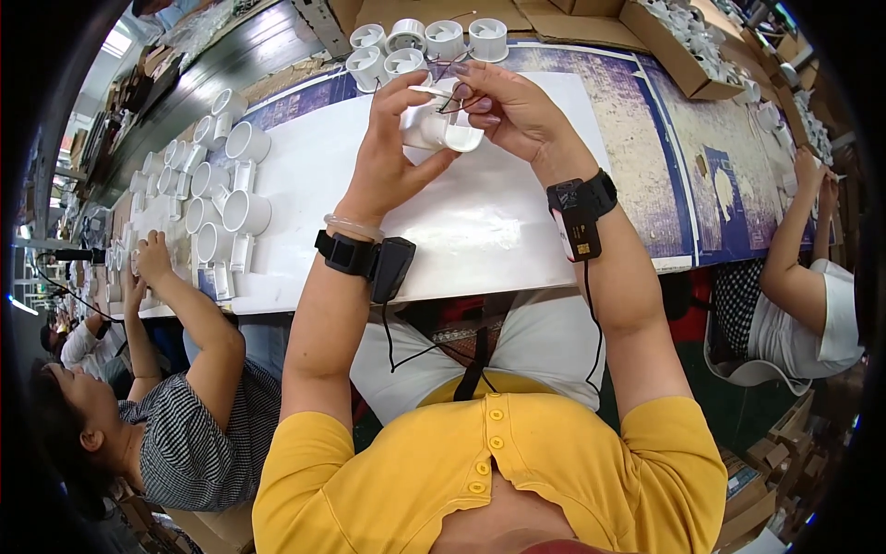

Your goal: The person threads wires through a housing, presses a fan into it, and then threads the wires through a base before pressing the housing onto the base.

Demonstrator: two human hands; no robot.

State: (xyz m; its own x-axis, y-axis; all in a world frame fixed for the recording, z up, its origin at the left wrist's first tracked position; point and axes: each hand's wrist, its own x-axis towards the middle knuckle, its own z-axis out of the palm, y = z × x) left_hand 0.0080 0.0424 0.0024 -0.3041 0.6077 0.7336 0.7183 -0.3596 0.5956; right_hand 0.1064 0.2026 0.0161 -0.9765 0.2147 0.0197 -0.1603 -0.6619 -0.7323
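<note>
My left hand (388,152) is closed around a white plastic housing (463,138) with a curved, open end, held above the white sheet. Thin dark wires (450,109) come out of the top of this housing. With fingertips pinched together, my right hand (519,109) grips the wires just above and to the right of the housing. Straight beyond my hands stand several round white fan units (445,39) with blades inside their rings. My fingers hide part of the housing.
Rows of white cup-shaped parts (247,212) stand on the left of the white sheet (489,226). A cardboard box (692,65) of white pieces sits at the far right. Co-workers sit on both sides, one person's hand (155,257) near the left parts.
</note>
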